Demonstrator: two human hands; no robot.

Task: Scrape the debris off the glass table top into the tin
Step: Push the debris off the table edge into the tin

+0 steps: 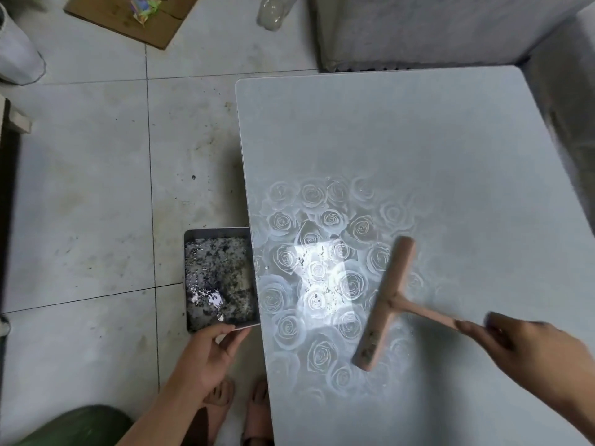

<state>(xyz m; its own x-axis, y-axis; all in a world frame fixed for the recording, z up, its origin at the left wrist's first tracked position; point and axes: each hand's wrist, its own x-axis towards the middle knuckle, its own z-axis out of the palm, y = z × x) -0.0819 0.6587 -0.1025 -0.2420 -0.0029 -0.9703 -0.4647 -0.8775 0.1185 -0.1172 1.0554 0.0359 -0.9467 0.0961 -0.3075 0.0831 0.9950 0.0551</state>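
- The glass table top [402, 140] carries a printed rose pattern near its left edge, with a bright glare patch over it.
- The debris [318, 294] is a thin scatter of small dark crumbs in that glare, near the left edge, between the tin and the scraper blade.
- The tin [215, 231] is a shallow rectangular tray held off the left edge of the tabletop, its long side tucked against the glass. Whether it touches cannot be told. It already holds a dark, wet-looking mess.
- The left hand [209, 352] pinches the tin's near rim, thumb on top and fingers below.
- The right hand [528, 346], blurred, has its fingers curled round the far end of the handle of the scraper [386, 300]. This is a T-shaped tool whose long blade lies on the glass to the right of the crumbs.
- Handling, as a judgement: the crumbs look light and loose, so they should slide easily on slick glass but may skip past a tilted blade.
- The tin looks thin, stiff and light, yet its load could slosh. A pinch at one rim lets it tip, so a grip with fingers well underneath suits it better.
- The scraper seems rigid, and holding it nearer the blade would press it flatter.
- The tiled floor [90, 204] beneath is speckled with dirt.
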